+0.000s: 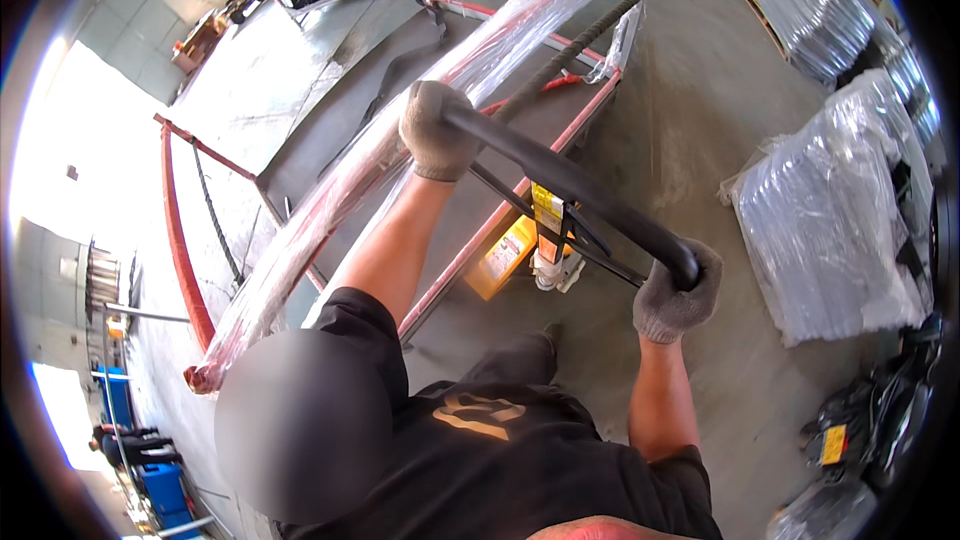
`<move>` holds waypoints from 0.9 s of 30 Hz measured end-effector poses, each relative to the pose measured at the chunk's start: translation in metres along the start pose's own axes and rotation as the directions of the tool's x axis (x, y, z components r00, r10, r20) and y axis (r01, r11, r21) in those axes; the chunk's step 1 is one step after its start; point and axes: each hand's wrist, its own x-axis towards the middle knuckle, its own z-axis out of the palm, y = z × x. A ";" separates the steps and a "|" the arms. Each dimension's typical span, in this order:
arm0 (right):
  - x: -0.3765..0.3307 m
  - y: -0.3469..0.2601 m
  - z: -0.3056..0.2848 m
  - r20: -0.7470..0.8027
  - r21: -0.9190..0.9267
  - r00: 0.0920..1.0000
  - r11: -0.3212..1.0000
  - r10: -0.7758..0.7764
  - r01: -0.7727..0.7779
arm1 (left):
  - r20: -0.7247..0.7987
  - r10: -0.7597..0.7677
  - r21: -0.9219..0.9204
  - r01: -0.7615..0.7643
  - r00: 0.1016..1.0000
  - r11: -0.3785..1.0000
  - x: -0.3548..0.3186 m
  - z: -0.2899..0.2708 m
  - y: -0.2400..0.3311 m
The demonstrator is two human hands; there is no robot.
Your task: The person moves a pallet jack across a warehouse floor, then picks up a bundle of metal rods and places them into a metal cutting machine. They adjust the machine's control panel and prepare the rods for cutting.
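My left hand [437,130], in a grey-beige knitted glove, is closed round the upper left end of a thick black handle [580,180]. My right hand [680,292], gloved likewise, wraps the handle's other end, lower and to the right. The handle looks like that of a pallet jack. Beneath it show a yellow body [507,255], a yellow label and thin black bars. Just beyond is a red metal frame [575,130] with a dark flat base; one long rail [400,130] is wrapped in clear plastic film and passes behind my left forearm.
Film-wrapped stacks [830,220] stand to the right, with more [810,10] farther back. Black bundled material [870,410] lies at lower right. Another red frame part [180,230] rises at left. A person [135,445] in dark clothing is by blue bins [165,490] at far left.
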 end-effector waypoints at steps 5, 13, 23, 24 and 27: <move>0.136 0.108 0.076 0.099 0.049 0.992 0.996 0.074 -0.079 | -0.097 -0.052 0.091 0.061 0.994 0.994 0.052 0.144 -0.014; 0.291 0.270 0.095 0.169 0.087 0.985 0.995 0.038 -0.053 | -0.081 -0.073 0.173 0.086 0.994 0.981 0.087 0.319 0.034; 0.480 0.622 -0.017 0.145 0.350 0.989 0.936 -0.012 -0.040 | -0.153 -0.014 0.305 0.061 0.988 0.950 0.007 0.597 0.281; 0.505 0.671 -0.030 0.169 0.352 0.985 0.933 0.022 -0.081 | -0.162 -0.046 0.362 0.103 0.986 0.927 -0.010 0.630 0.322; 0.581 0.830 -0.059 0.240 0.370 0.966 0.911 0.093 -0.180 | -0.190 -0.092 0.415 0.165 0.977 0.895 -0.067 0.731 0.449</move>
